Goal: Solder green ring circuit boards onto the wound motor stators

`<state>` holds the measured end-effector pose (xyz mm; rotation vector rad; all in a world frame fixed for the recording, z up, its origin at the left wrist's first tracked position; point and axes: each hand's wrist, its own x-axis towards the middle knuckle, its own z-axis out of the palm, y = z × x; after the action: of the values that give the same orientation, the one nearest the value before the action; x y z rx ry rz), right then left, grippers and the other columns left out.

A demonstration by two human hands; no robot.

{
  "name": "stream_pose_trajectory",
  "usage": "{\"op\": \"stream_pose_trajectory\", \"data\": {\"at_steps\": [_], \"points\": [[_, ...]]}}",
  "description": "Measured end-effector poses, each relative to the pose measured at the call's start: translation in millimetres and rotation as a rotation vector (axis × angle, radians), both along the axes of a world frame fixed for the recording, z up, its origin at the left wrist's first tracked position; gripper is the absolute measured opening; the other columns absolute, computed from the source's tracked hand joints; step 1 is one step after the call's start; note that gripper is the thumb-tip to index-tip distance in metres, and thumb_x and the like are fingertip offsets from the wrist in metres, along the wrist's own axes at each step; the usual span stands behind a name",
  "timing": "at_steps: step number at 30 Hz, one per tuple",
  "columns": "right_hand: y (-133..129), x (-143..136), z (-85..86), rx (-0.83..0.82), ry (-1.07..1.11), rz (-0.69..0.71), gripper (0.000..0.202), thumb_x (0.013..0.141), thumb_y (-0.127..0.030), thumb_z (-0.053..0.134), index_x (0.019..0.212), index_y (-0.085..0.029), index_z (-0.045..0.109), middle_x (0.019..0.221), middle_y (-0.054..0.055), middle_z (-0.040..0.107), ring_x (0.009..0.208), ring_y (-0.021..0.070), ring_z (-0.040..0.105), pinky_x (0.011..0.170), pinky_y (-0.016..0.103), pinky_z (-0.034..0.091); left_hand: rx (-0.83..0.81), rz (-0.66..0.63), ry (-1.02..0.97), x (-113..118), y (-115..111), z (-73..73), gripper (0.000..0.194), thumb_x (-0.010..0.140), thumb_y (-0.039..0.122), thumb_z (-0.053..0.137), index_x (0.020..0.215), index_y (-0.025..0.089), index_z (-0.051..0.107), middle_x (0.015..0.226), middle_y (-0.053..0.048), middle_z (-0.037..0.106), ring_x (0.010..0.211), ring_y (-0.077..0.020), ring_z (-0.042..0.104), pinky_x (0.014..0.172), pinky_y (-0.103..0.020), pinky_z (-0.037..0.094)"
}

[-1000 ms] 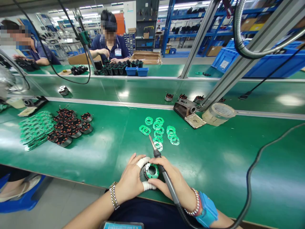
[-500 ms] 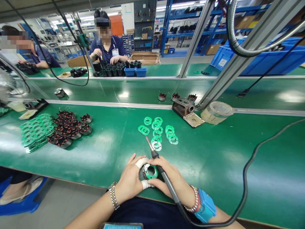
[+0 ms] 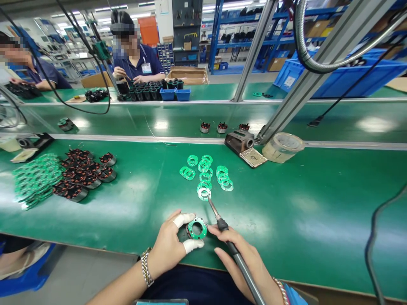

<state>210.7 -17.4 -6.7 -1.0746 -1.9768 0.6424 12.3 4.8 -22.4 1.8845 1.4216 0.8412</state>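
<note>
My left hand (image 3: 170, 243), with white tape on its thumb and index finger, grips a motor stator (image 3: 188, 234) near the front edge of the bench. A green ring-shaped circuit board (image 3: 204, 231) lies on top of the stator, facing up. In my right hand (image 3: 251, 262) is a soldering iron (image 3: 234, 250), its tip pointing forward and left towards the loose green rings (image 3: 205, 176). The right fingertips are close to the stator's right side; whether they touch it I cannot tell. Both hands are low in the head view.
On the left lie a pile of green boards (image 3: 36, 178) and a group of stators (image 3: 85, 173). At the back right stand a metal iron holder (image 3: 238, 142), a sponge pad (image 3: 253, 157) and a round tub (image 3: 282, 147). A slanted metal post (image 3: 305, 80) rises behind. Co-workers sit across the bench.
My right hand has drawn back to the right from the stator, taking the soldering iron along. The left hand still grips the stator. The whole view has shifted slightly.
</note>
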Motion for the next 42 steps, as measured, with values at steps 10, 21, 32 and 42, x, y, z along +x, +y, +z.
{"op": "stream_pose_trajectory", "data": {"at_steps": [10,21,32,42], "points": [[2,-6,-7.3,-0.03,-0.011,-0.002,0.024,0.084,-0.01,0.042,0.102,-0.024,0.043,0.104,0.009,0.067,0.098,0.0199,0.064,0.084,0.031,0.053,0.009,0.004,-0.021,3,0,0.6,0.043,0.061,0.033,0.075,0.101,0.023,0.063,0.102,-0.007,0.069,0.106,-0.0291,0.058,0.094,-0.052,0.044],[16,-14,-2.7,-0.048,0.006,0.08,0.05,0.072,-0.013,0.062,0.114,-0.022,0.037,0.127,0.015,0.051,0.116,0.0247,0.051,0.093,0.04,0.046,0.055,-0.195,0.145,-41,-4,14.5,0.04,0.079,0.017,0.054,0.118,0.025,0.049,0.123,-0.008,0.056,0.115,-0.0208,0.051,0.102,-0.046,0.035],[36,-25,6.4,-0.07,0.006,0.275,0.045,0.071,-0.005,0.058,0.108,-0.023,0.041,0.126,0.013,0.053,0.112,0.0209,0.055,0.091,0.036,0.046,0.01,-0.511,0.007,-41,38,26.8,0.016,0.083,0.023,0.051,0.08,0.023,0.067,0.086,-0.002,0.07,0.084,-0.0156,0.063,0.087,-0.031,0.045],[36,-18,18.7,0.036,0.031,0.129,0.022,0.083,-0.014,0.051,0.103,-0.023,0.047,0.093,0.007,0.065,0.082,0.0178,0.064,0.072,0.028,0.052,-0.631,-0.178,-0.592,-11,32,23.2,0.02,0.064,0.029,0.071,0.063,0.013,0.058,0.061,0.001,0.057,0.056,-0.0099,0.053,0.054,-0.021,0.044]]}}
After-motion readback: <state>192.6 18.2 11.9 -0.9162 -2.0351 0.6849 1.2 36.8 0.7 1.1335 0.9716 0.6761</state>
